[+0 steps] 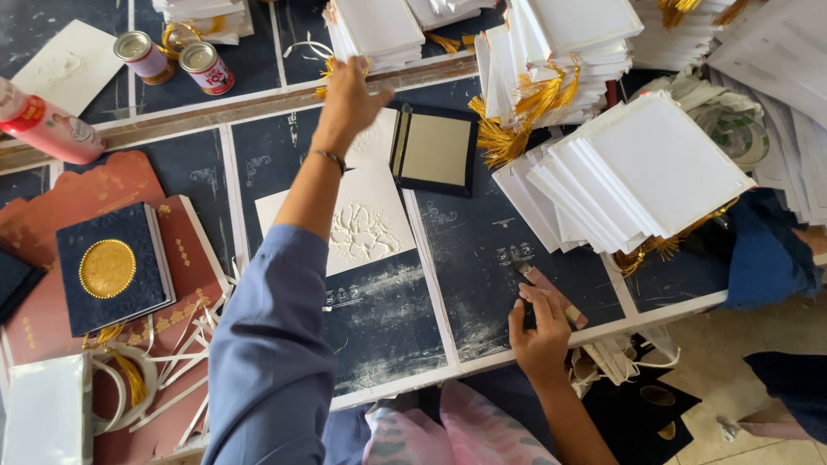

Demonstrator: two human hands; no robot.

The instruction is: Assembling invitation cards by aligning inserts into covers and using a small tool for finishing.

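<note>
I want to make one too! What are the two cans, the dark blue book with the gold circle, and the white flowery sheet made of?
Cans: probably metal, since the lids shine silver, with red labels.
Book: cover looks like soft, matte fabric or card; the round emblem glitters like gold foil.
Sheet: likely thick white paper, with the flowers pressed up in relief.

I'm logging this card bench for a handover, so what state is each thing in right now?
Left hand: stretched out, at the white card stack.
Right hand: gripping a brown-handled knife against the tabletop.
Dark blue square folder with tan lining: lying open.
Dark blue card with gold round emblem: closed, face up.
White embossed sheet: flat, partly under the left arm.
Two small red tins: upright, lids on.
</note>
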